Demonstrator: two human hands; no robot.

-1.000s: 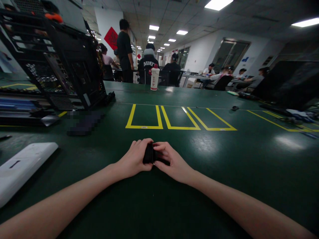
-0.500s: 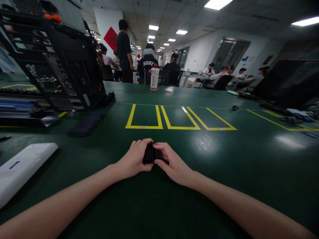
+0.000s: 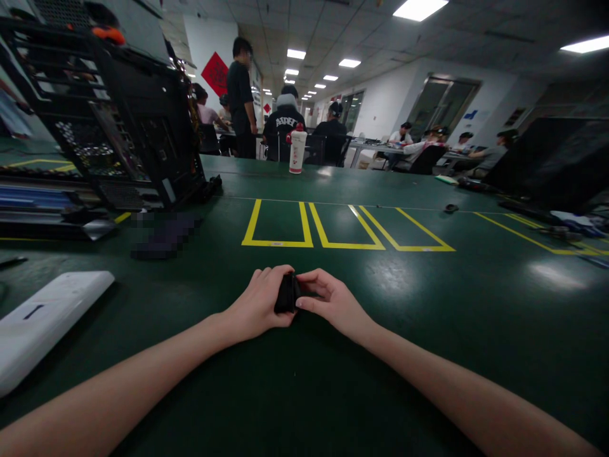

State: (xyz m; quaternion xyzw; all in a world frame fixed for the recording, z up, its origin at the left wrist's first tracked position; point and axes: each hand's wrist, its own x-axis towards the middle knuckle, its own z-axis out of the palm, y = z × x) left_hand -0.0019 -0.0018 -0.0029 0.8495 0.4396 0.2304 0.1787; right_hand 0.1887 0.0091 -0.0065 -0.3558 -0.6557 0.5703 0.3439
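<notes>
A small black box-like object [image 3: 286, 294] is held just above or on the green table [image 3: 295, 393]; its exact kind is too dark to make out. My left hand [image 3: 254, 306] wraps round it from the left, fingers over the far side and thumb along the near side. At its right end, the thumb and fingertips of my right hand [image 3: 337, 306] pinch the edge. Part of the black object is hidden behind my left fingers.
Yellow tape outlines [image 3: 277, 244] mark the table beyond my hands. A white power-strip-like slab [image 3: 52, 311] lies at the left, an open black computer case [image 3: 147, 139] behind it. A white cup [image 3: 297, 151] stands farther back. Several people sit or stand beyond the table.
My right thumb and fingers have shifted slightly at the black object's right edge. The left hand keeps its hold. The whole view has moved a little.
</notes>
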